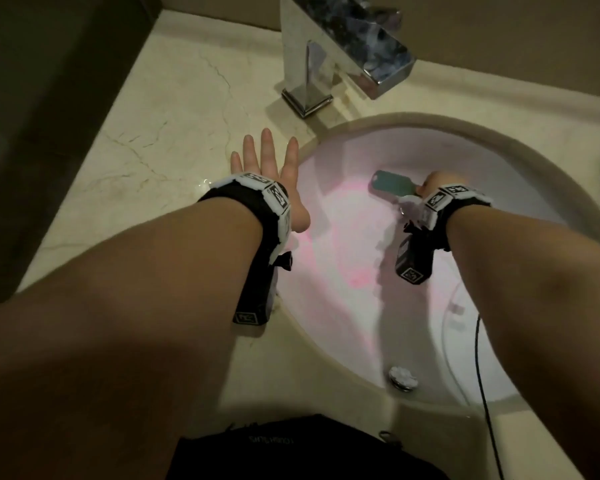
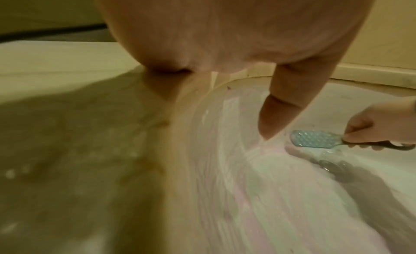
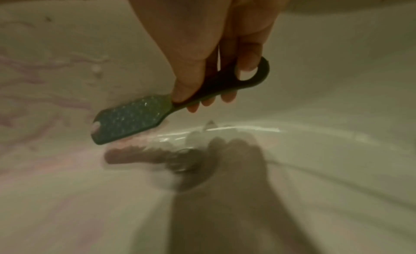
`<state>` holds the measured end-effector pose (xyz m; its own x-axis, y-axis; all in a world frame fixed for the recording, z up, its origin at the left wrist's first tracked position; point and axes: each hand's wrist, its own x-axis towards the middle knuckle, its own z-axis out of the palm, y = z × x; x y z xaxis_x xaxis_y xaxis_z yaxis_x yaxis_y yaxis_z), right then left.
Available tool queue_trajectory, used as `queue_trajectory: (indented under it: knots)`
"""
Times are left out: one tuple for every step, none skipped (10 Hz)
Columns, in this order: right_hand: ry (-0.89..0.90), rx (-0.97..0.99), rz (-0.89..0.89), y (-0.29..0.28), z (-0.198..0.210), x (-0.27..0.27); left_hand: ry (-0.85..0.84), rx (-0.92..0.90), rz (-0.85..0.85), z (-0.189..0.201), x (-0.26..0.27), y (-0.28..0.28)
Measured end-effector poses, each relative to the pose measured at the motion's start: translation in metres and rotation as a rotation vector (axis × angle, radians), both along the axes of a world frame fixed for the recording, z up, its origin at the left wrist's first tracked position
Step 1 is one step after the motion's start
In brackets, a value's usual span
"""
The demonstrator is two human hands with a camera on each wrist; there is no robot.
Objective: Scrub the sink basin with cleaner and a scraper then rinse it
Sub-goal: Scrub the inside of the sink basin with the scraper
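**Mid-scrub on the bathroom sink — pink cleaner everywhere**

So I'm in the scrubbing part right now. My right hand [image 1: 433, 183] is down inside the sink basin [image 1: 520, 174], fingers curled round the dark handle of the scraper [image 3: 133, 118] with the thumb pressed on top near the neck. The teal textured head points left and sits low over the bottom of the bowl, just far-left of the drain [image 3: 189, 161] — from the wrist view I can't tell if it's actually touching the porcelain or hanging a hair above it. There's a bit of pink on the tip of the head.

My left hand [image 1: 267, 168] holds nothing. It's flat on the marble counter [image 1: 146, 140] at the left rim of the basin, fingers straight and spread, thumb hanging over the edge of the bowl. Basically just bracing me.

The pink cleaner [image 1: 343, 244] is streaked down the left and near side of the bowl. The right side looks mostly plain white, so I'd guess the scrub is only partly done. The faucet [image 1: 343, 53] at the far side isn't running as far as I can see, so no rinse yet.

Next move, I reckon: press the flat of the head down onto the porcelain and drag it through the pink streaks, working round the bowl and keeping clear of the drain fitting. The wet curve looks slippery, so a firm grip and short strokes seem smart. Rinse comes after that.
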<state>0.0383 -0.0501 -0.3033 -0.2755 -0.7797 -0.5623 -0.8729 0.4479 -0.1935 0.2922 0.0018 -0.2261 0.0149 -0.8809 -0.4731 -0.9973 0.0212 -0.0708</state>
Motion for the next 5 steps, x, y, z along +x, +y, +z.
queue_trajectory:
  knots:
    - [0.041, -0.019, -0.048, 0.005, 0.0, -0.03, 0.017, -0.02, 0.001, 0.005, -0.007, -0.003]
    - [0.067, 0.036, -0.042, 0.01, -0.005, -0.033, 0.065, -0.023, -0.051, 0.008, -0.011, -0.012]
    - [0.007, 0.068, -0.047, 0.003, -0.006, -0.017, 0.09, 0.004, -0.058, 0.007, -0.013, -0.025]
    - [0.011, 0.11, 0.049, -0.008, -0.007, 0.013, 0.076, 0.044, -0.053, 0.004, -0.015, -0.03]
    - [-0.12, 0.052, 0.129, -0.013, -0.01, 0.044, 0.053, 0.056, -0.048, 0.005, -0.019, -0.03]
